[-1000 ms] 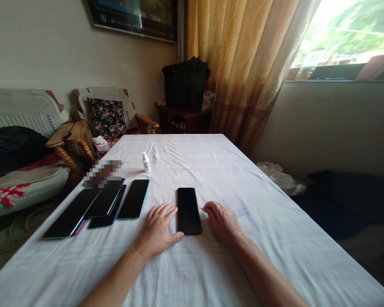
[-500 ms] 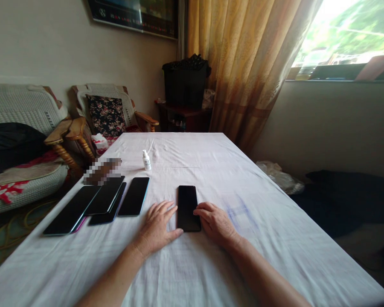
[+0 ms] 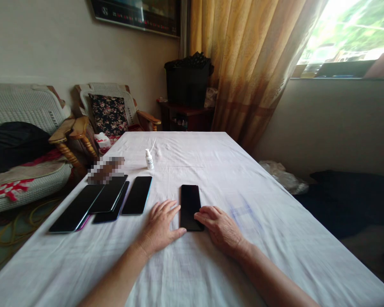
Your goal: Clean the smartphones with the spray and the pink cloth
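A black smartphone (image 3: 189, 202) lies flat on the white-covered table, its dark screen up. My left hand (image 3: 161, 221) rests at its left side, fingers spread, with index finger and thumb near the phone's edge. From the right, my right hand (image 3: 222, 226) reaches over the lower right edge, fingertips on the screen. Its fingers are pressed together and the thumb is hidden; whatever they pinch, if anything, does not show. To the left lies another smartphone (image 3: 137, 195) with a blue edge. Beyond it several more lie overlapping, among them a larger dark device (image 3: 75, 209).
A small white spray bottle (image 3: 149, 160) stands behind the phones. At the table's left edge is a blurred-out brown object (image 3: 107, 169). Wooden armchairs (image 3: 105, 111) stand to the left, a curtain (image 3: 243, 64) hangs behind, and plastic bags (image 3: 284, 177) lie right of the table (image 3: 211, 153).
The whole view has shifted slightly, so everything appears a little further right. My right fingertips lie a bit further onto the phone's screen. My left hand stays in place.
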Available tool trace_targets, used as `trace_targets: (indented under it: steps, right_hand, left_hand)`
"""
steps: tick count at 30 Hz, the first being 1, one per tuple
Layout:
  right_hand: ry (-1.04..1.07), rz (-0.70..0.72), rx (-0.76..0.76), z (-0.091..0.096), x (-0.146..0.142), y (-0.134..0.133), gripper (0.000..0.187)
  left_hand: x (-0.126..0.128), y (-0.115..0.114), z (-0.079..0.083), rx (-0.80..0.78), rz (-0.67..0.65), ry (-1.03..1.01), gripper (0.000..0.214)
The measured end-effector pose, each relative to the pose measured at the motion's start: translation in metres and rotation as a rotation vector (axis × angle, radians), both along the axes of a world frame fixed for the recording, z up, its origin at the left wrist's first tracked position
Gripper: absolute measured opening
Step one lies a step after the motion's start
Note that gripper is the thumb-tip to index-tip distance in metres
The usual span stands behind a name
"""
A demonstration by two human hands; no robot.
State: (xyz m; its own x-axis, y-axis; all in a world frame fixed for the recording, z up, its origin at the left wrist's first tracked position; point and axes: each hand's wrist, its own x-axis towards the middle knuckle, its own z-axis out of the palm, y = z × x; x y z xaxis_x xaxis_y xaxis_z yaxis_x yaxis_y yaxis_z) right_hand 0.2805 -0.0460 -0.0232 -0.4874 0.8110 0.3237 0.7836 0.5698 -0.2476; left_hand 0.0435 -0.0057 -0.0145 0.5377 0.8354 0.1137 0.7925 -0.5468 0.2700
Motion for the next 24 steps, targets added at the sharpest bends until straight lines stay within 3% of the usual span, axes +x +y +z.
trace_targets:
  steps: [5, 11, 15, 20, 24]
  right_hand:
    - [-0.018, 0.041, -0.052, 0.0, 0.003, -0.002, 0.041]
    - [-0.021, -0.05, -0.036, 0.001, 0.001, 0.005, 0.045]
    - [-0.008, 0.015, -0.035, 0.001, 0.0, 0.002, 0.04]
    - [-0.025, -0.031, -0.007, 0.0, -0.002, 0.002, 0.039]
    - [-0.041, 0.02, -0.023, 0.002, -0.006, 0.002, 0.037]
  left_hand:
    - [-0.001, 0.001, -0.001, 0.002, -0.01, 0.0, 0.064]
    - [-0.005, 0.003, -0.008, 0.043, -0.023, -0.036, 0.06]
    - [-0.006, 0.004, -0.011, 0.058, -0.038, -0.054, 0.058]
    - [-0.006, 0.004, -0.009, 0.034, -0.029, -0.036, 0.06]
    - [-0.007, 0.004, -0.011, 0.04, -0.037, -0.044, 0.059]
